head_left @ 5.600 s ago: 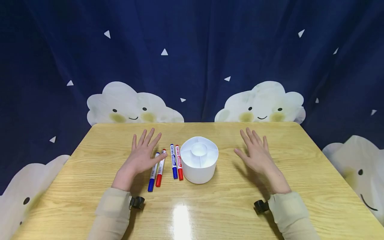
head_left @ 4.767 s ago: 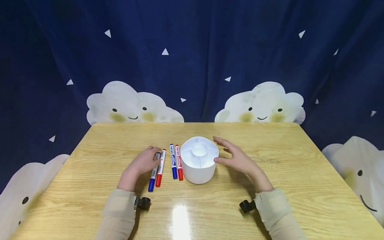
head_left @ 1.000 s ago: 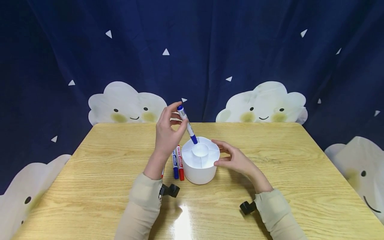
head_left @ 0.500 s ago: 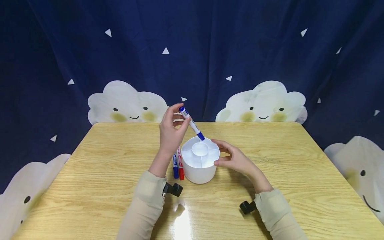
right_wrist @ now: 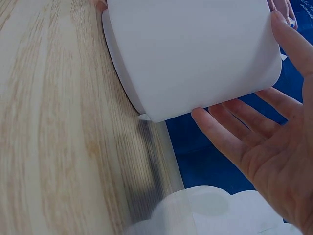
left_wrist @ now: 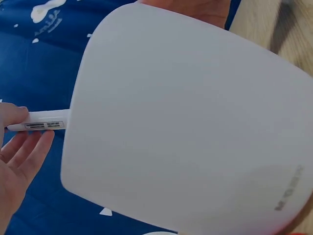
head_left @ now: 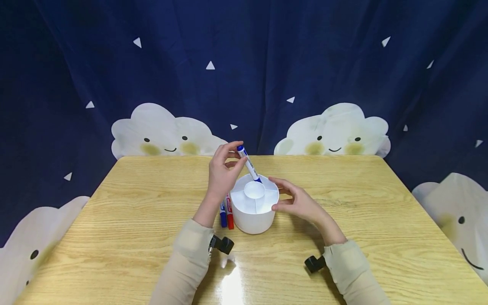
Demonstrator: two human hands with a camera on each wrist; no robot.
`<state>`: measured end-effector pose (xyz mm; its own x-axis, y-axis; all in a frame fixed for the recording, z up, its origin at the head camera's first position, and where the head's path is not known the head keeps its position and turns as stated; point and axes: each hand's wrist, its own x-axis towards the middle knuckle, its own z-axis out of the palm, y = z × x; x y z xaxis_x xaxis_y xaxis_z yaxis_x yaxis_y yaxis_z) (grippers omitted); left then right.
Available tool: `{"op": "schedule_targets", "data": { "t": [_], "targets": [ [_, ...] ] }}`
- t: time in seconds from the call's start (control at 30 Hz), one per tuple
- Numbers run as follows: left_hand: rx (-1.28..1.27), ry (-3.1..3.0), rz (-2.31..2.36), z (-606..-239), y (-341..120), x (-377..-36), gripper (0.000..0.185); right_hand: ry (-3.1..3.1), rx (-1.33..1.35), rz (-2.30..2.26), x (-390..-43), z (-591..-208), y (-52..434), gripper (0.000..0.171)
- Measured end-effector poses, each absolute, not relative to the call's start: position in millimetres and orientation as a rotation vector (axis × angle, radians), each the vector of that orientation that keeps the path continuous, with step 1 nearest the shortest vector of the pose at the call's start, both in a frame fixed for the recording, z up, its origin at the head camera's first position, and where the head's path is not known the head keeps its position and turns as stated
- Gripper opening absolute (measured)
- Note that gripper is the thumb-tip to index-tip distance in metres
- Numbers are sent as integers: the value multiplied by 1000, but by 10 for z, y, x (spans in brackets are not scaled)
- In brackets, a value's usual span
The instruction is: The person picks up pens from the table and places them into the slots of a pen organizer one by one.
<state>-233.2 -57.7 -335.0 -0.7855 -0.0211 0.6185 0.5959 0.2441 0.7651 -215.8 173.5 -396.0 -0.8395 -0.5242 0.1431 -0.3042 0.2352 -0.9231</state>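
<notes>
table, holder hiding marker tip

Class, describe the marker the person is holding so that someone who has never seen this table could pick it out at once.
Find the white round holder in the middle of the wooden table. Above its far rim, the left hand pinches a blue marker, tilted with its cap pointing down into the holder. The other markers lie flat on the table beside the holder.

The white round container stands on the wooden table. The right hand, at four o'clock, touches its wall with straight fingers.
</notes>
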Motion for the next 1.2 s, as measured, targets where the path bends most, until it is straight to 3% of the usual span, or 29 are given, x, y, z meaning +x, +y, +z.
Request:
{"op": "schedule_targets", "data": {
  "t": [1.2],
  "targets": [
    [-588, -2383, -1425, -3619, -443, -2271, 28, 2308, -784, -1655, -2134, -3948, 1723, 71]
  ]
}}
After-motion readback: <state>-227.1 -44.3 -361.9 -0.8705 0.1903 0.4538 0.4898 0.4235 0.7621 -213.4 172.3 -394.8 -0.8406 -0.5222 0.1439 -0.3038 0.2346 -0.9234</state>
